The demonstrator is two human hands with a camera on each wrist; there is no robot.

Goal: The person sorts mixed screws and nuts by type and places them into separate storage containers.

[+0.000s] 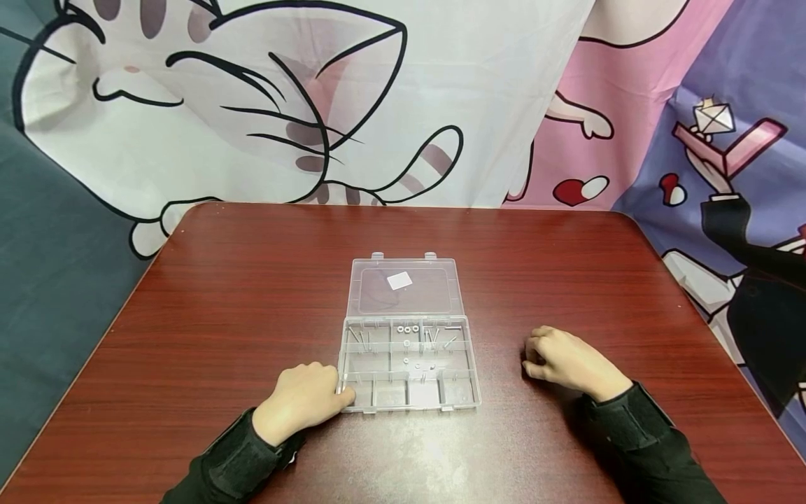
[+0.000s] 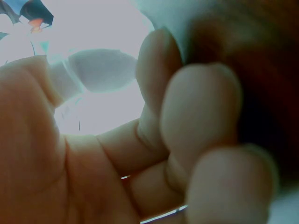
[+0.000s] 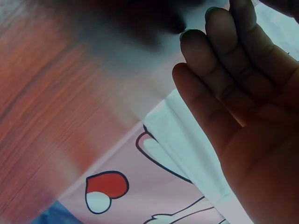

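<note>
In the head view, a clear plastic compartment box [image 1: 390, 400] lies on the table with its lid [image 1: 371, 287] folded back, away from me. My left hand [image 1: 305, 397] holds the box at its front left corner, thumb over the rim and fingers bent along the left side. Thin metal screws [image 1: 431, 336] lie in the rear compartments. Small white rings [image 1: 407, 329] sit in the middle ones. To the right of the box, my right hand [image 1: 569, 360] rests on the table, fingers loosely curled and holding nothing; its palm [image 3: 261, 154] shows in the right wrist view.
The reddish-brown wooden table [image 1: 220, 294] extends around the box on all sides. A small white label [image 1: 399, 281] shows at the lid. Behind the far edge hangs a printed cloth [image 1: 478, 84] with cartoon figures.
</note>
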